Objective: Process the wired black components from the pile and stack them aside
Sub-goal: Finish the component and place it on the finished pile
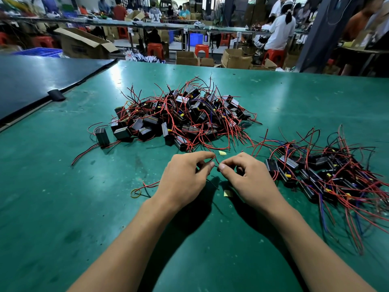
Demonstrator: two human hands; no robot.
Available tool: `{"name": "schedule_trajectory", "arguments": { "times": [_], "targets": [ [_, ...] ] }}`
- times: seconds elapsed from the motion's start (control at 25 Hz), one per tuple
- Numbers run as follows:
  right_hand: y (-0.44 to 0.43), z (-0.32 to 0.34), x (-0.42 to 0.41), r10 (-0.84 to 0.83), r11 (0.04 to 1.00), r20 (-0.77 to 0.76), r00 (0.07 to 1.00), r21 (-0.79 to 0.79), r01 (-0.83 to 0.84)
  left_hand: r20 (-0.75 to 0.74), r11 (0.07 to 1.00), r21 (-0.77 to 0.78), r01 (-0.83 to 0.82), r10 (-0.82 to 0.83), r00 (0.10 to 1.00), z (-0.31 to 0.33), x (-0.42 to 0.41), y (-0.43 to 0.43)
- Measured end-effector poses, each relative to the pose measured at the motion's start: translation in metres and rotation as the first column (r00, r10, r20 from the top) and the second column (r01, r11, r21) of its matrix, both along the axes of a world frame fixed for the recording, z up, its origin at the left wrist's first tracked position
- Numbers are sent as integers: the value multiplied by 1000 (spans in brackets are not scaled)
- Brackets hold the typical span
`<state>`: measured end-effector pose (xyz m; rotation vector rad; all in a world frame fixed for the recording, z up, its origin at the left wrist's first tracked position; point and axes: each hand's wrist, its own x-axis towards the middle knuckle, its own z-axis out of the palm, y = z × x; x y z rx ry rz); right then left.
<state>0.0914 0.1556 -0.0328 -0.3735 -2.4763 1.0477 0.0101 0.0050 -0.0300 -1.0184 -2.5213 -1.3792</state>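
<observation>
A pile of black box components with red and black wires (pixel 185 116) lies in the middle of the green table (pixel 63 207). A second group of the same components (pixel 328 173) lies flat at the right. My left hand (pixel 185 178) and my right hand (pixel 246 175) are close together in front of the pile. Both pinch the thin red and black wires of one component (pixel 215 160) between thumb and forefinger. The component's body is mostly hidden under my hands. One lone component (pixel 102 137) stands left of the pile.
Two small yellow scraps (pixel 222 152) (pixel 228 193) lie near my hands, and a yellow rubber band (pixel 135 193) with a red wire lies to the left. A dark board (pixel 31 85) covers the table's far left. People, cardboard boxes and red stools fill the background.
</observation>
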Motion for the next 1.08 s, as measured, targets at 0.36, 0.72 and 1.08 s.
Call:
{"name": "schedule_trajectory", "arguments": {
  "times": [0.36, 0.72, 1.08],
  "targets": [
    [-1, 1, 0, 3, 1000, -7, 1000, -14, -3, -39, 997, 74, 12, -10, 999, 1, 2, 5],
    [-4, 9, 2, -16, 997, -113, 993, -81, 7, -119, 993, 110, 44, -31, 992, -1, -1, 4],
    [-15, 14, 3, -41, 989, -139, 989, -144, 21, -318, 989, 11, 149, -138, 938, -3, -2, -4]
  ]
}}
